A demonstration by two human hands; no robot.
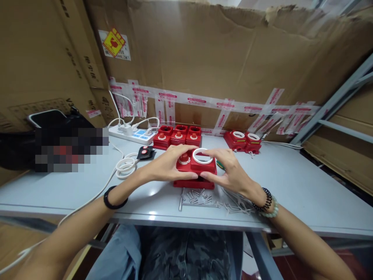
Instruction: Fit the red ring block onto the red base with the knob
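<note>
While tall cardboard closes off the far side and a grey metal frame slants up at the right, the person works at a pale table that stretches wide from left to right. Far left on it lies a white power strip; beside it stand three red units in a row, and two red pieces with white tops sit far right. Nearer, around the middle, is the red unit being handled. Both hands grip it: the left hand curls over its left side by the red knob, the right hand over the white ring, thumbs towards the near face. Below them a dark strip shows above the base flange; whether the parts sit flush, I can't tell. To my eye, good handling here means even pressure from both sides, the flange kept level, and fingers bearing on the red body rather than the ring. Smallest are loose screws, scattered near, between a thin metal rod and tangled white cords; sliding the unit nearer would probably disturb them.
</note>
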